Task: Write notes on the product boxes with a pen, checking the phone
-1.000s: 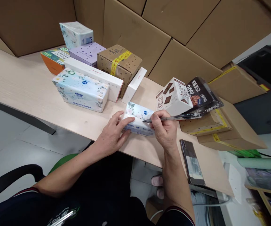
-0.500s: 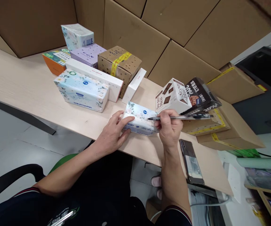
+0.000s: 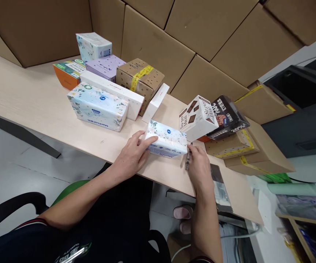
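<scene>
The person sits close at the table (image 3: 97, 144), both bare hands at the small tissue pack (image 3: 169, 137), which lies flat near the front edge. The left hand (image 3: 129, 155) is closed round the pack's left end, forefinger along the top and thumb against the near side. The right hand (image 3: 200, 164) is just beside the other end, its fingers curled over a pen (image 3: 188, 160); they hide much of it, and I can't tell whether they pinch it or it simply rests on the table beneath them. Off to the left sits a larger tissue pack (image 3: 99, 106), with a long white box (image 3: 114, 89) right behind it. Further back are an orange and green box (image 3: 68, 75), a purple box (image 3: 104, 67), and a third tissue pack (image 3: 93, 46). Next to them stands a brown carton (image 3: 140, 78) with yellow tape across it, a slim white box (image 3: 155, 102) at its side. Beyond the right hand I see a white snack box (image 3: 198, 117) and a black box (image 3: 226, 117) close together, and a phone (image 3: 222, 193) partly covered by the right forearm.
</scene>
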`<state>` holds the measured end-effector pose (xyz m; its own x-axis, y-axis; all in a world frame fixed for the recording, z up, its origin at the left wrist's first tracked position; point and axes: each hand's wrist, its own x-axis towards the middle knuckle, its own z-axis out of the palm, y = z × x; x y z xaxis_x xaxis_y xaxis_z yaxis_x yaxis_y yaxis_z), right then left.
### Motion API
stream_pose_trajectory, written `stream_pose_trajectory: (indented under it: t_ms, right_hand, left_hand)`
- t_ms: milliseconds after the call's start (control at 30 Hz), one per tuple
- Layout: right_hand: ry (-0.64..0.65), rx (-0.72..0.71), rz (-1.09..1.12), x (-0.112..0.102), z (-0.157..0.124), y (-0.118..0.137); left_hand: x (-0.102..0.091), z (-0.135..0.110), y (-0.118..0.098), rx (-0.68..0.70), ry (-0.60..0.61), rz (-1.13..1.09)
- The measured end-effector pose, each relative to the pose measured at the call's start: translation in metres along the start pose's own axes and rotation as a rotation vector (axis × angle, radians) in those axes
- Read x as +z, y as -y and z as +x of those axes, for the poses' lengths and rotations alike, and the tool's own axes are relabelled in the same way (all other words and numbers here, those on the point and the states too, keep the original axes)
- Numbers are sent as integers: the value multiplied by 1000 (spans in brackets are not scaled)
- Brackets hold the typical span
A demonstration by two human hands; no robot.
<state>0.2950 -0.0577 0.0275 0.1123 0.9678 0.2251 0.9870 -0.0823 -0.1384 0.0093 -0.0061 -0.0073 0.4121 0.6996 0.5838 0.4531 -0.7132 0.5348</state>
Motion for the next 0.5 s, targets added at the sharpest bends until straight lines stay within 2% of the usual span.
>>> stream_pose_trajectory:
  t_ms: [100,167,233,333,433,500]
  right_hand:
    - [126,55,-169,6,7,7]
    - [161,64,-206,8,10,10]
    - [143,65,-176,9,10,9]
    - [22,104,-87,4,-3,3]
    - [-102,268,-87,-8,-32,-10]
    - [-57,487,-131,-18,-55,-24]
  left_hand:
    - [1,0,1,8,2,-6]
    - [1,0,1,8,6,-10]
    - [2,0,1,4,10,-13]
    - [1,0,1,-2,11,-5]
    - [1,1,0,8,10,6]
    - [1,1,0,15,11,9]
